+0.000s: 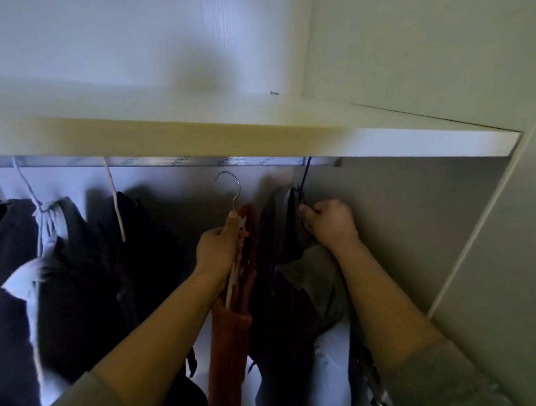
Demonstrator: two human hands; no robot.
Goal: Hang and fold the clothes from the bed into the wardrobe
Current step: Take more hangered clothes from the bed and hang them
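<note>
I am looking into the wardrobe, under its shelf. My left hand grips a white hanger with a metal hook that carries a rust-red garment. The hook hangs free, a little below the metal rail. My right hand grips the dark hanger that is hooked on the rail at its right end. That hanger bears a dark garment with an olive part below my wrist.
Several dark garments hang on white hangers along the rail's left half. The wardrobe's side wall stands close on the right. Pale folded items lie at the bottom right.
</note>
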